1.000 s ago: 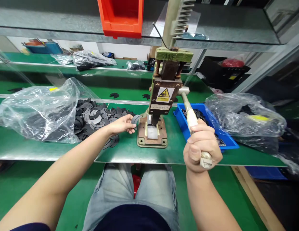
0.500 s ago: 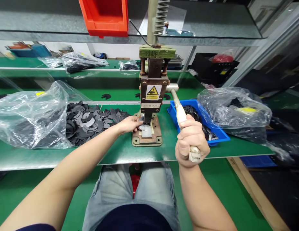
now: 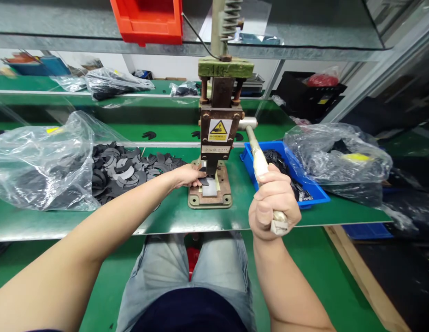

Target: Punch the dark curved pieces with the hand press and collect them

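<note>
Wrapped round the taped lever handle [image 3: 259, 161] of a hand press [image 3: 218, 113] is my right hand [image 3: 274, 203]. My left hand [image 3: 189, 176] is closed on a dark, flat curved piece [image 3: 203, 181] at the press base [image 3: 224, 196]. That piece lies beneath the press ram [image 3: 211, 166], by a pale square plate [image 3: 209, 189]; its far end is hidden by the ram and my fingers. To the left, a pile of similar dark curved pieces [image 3: 126, 173] spreads on the green table [image 3: 179, 216].
Clear plastic bags lie left [image 3: 44, 166] and right [image 3: 338, 161] of the press. A blue tray [image 3: 314, 201] with small dark parts stands under the lever side. A red-orange bin [image 3: 148, 27] sits on the overhead shelf [image 3: 62, 23]. A few curved pieces [image 3: 149, 135] lie behind.
The whole view has shifted slightly. More of the dark curved piece now shows beside my left fingertips at the ram. My right hand keeps its grip, with the lever in about the same position.
</note>
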`<action>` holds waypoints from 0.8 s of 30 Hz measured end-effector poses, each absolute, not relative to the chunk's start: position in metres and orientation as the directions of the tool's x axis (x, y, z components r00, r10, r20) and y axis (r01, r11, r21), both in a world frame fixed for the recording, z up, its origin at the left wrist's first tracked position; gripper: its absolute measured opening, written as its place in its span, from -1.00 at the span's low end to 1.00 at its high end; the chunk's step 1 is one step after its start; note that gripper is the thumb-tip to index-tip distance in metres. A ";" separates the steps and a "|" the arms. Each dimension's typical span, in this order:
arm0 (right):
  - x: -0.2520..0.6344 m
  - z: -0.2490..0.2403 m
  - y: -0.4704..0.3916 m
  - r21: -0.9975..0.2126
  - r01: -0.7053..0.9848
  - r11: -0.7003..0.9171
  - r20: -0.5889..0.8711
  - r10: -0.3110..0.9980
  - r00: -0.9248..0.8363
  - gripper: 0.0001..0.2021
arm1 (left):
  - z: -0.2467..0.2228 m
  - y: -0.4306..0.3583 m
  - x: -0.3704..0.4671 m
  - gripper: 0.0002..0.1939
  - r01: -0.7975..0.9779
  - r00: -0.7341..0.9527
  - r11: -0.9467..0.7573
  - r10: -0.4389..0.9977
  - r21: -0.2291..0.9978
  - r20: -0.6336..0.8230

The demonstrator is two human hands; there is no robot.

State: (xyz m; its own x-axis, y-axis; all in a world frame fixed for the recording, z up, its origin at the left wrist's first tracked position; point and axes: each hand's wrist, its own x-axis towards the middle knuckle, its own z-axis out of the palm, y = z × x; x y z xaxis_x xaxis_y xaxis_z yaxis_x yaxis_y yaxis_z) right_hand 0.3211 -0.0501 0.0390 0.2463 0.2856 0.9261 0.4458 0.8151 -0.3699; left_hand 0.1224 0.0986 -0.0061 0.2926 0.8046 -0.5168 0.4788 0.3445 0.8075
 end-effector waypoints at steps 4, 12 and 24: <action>0.324 0.041 -0.051 -0.342 0.421 0.840 0.937 0.273 0.218 -0.75 | 0.003 0.098 0.122 -0.68 0.529 0.313 0.307 0.796 0.791 -0.519; 0.324 0.042 -0.049 -0.337 0.423 0.841 0.938 0.263 0.224 -0.74 | 0.025 0.089 0.099 -0.80 0.423 0.513 -0.015 0.828 0.906 -0.226; 0.313 0.039 -0.031 -0.289 0.388 0.875 0.914 0.131 0.384 -0.65 | -0.030 -0.011 -0.065 -0.54 0.942 0.242 -0.270 0.958 0.200 0.150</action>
